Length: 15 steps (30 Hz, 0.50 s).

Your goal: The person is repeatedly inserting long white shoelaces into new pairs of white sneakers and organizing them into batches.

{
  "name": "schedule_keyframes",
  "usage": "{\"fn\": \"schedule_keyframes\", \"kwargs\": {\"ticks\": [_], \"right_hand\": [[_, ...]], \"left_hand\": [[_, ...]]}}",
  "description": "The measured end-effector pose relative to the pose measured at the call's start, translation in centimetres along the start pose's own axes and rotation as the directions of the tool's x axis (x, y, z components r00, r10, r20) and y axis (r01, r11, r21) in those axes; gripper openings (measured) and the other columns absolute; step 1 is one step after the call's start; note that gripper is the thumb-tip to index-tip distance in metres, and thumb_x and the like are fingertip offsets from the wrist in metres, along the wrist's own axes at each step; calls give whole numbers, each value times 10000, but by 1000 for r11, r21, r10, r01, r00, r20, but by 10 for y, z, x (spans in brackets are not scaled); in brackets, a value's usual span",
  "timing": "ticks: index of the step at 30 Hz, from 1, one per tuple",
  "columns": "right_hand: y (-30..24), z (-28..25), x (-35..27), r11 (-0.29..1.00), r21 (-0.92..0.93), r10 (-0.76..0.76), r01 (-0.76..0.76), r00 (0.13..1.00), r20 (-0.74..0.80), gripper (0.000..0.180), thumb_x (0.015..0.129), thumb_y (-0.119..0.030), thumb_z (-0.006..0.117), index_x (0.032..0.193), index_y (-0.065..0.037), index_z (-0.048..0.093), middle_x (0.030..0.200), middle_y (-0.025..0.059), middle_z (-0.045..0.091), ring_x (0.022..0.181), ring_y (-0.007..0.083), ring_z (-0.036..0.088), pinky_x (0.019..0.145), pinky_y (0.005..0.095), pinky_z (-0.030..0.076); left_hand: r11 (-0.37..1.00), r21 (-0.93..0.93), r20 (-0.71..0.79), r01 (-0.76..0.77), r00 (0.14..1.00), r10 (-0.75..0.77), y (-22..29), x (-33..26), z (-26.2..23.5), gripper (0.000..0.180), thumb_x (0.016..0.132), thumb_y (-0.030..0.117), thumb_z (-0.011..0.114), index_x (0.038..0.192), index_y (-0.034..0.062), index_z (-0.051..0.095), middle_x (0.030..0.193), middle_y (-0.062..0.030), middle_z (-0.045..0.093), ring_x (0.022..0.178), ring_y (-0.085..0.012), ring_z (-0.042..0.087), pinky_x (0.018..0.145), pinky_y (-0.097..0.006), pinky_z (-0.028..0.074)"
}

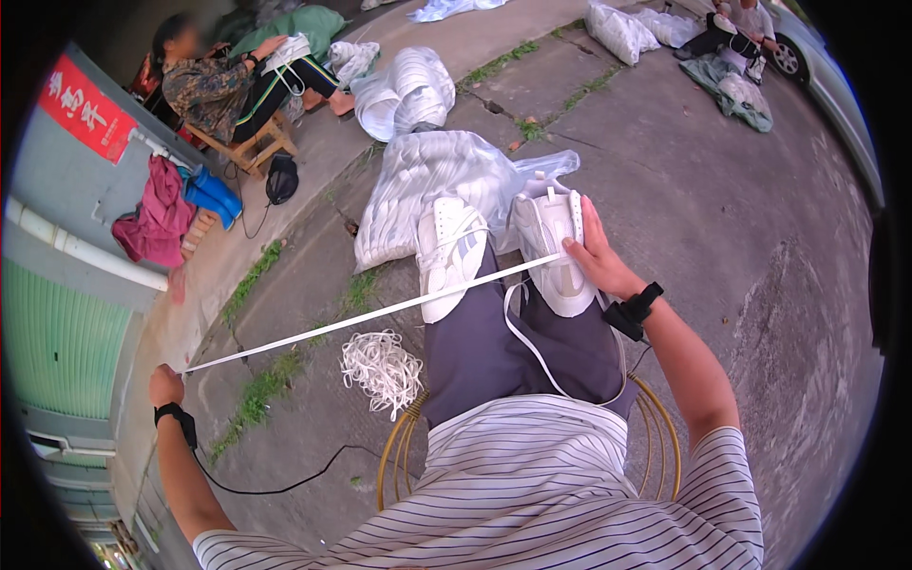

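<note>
A filled clear bag (404, 204) lies beyond 2 white shoes (440, 252).

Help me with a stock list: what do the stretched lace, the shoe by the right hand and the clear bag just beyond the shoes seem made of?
Lace: probably woven textile, matt white; flat and ribbon-like.
Shoe: perhaps synthetic leather, low sheen; smooth white and grey panels show, though fabric is possible.
Bag: likely plastic film, glossy; pale shapes show through its shiny creases.

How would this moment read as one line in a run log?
left hand: holds white lace, taut | right hand: on right-side shoe | left-side shoe: on dark trousers | lace pile: on ground
</note>
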State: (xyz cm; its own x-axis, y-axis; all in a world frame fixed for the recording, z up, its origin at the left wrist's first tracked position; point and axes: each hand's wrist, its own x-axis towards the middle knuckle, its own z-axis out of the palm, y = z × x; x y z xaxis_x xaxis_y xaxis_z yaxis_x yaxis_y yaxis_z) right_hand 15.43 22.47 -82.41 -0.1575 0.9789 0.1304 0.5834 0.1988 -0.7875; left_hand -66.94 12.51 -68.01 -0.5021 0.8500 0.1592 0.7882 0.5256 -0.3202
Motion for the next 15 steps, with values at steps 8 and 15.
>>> {"fn": "schedule_keyframes", "kwargs": {"ticks": [8,15], "right_hand": [[-11,-10,-5,992,-122,19,-20,1000,-8,816,963,-276,526,1538,18,28,1586,284,72,1489,415,63,1202,463,121],[-70,-26,-1,832,-501,-200,238,971,130,602,905,-183,632,1466,-198,412,1600,170,170,1480,429,112,1169,602,152]], "left_hand": [[989,134,10,55,998,-56,15,0,0,222,894,183,620,1073,57,580,1000,-214,679,920,-421,656,769,-527,522],[999,29,-189,39,981,-32,21,7,-7,238,931,195,525,1070,2,514,939,-261,669,878,-441,650,750,-544,508]]}}
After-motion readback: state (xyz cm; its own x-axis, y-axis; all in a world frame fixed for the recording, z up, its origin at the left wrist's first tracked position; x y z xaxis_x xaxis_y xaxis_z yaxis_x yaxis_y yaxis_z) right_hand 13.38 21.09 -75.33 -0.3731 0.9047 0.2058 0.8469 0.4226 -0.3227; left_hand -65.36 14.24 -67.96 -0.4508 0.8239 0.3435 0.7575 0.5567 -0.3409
